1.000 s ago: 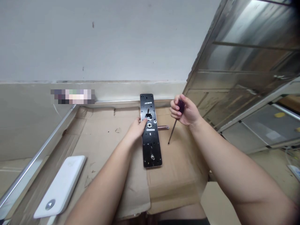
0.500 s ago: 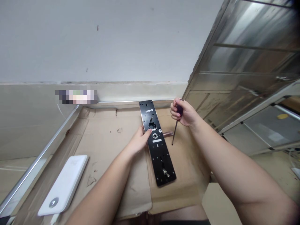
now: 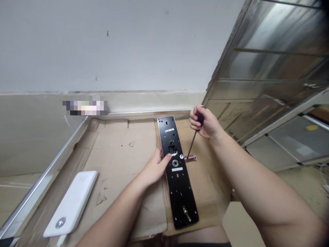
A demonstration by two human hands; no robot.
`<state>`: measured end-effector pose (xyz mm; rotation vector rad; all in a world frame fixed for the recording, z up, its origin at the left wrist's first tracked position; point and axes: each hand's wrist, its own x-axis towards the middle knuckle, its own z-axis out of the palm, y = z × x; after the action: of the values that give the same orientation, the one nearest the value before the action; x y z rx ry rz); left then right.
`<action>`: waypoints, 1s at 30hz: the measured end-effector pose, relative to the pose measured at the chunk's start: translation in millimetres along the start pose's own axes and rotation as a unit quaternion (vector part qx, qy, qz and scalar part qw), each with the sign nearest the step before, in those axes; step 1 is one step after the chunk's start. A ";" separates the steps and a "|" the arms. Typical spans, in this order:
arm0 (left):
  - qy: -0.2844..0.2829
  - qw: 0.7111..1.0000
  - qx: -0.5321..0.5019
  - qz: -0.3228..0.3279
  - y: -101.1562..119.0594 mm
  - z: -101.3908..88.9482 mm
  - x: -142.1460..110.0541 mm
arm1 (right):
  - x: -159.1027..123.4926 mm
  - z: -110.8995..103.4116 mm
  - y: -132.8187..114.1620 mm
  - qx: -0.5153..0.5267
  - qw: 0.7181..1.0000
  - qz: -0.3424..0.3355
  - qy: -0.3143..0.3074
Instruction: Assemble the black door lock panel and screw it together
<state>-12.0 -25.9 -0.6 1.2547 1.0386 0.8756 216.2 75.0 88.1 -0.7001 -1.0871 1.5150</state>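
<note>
The black lock plate (image 3: 180,185), its white labels too small to read, lies on cardboard (image 3: 123,154) over the table, the left hand's grip (image 3: 157,167) closed about its left edge, thumb on top. The right hand (image 3: 204,122) is curled tight round a screwdriver (image 3: 192,144); a white power bank (image 3: 72,202) and a plain wall (image 3: 115,44) lie beyond.

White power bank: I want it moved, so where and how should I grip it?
Probably best from above, pinching the power bank mid-length across its long edges: it lies flat on the cardboard, narrow that way, and its cable leaves the near end.
</note>
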 end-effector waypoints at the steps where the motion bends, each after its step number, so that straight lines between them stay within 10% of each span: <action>1: -0.007 1.000 -0.006 -0.012 2.5 -0.5 -0.6 | -0.6 0.4 -2.3 0.005 1.000 -0.014 0.004; 5: -0.047 0.993 -0.032 -0.107 17.2 -7.8 5.9 | -3.3 2.9 -7.9 0.007 0.996 -0.087 0.033; 16: 0.055 0.991 -0.098 -0.076 35.1 -12.3 74.9 | -5.5 12.9 7.6 -0.071 0.989 -0.132 0.005; 21: 0.146 0.982 -0.115 0.038 27.0 1.8 90.7 | -4.0 13.0 9.8 -0.083 0.989 -0.124 0.011; 30: 0.129 0.982 -0.090 0.104 18.4 7.1 89.3 | -2.2 10.0 13.1 -0.092 0.988 -0.123 0.004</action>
<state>23.2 58.3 6.1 1.1298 1.0151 1.2909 202.4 70.4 80.0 -0.6698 -1.2695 1.2126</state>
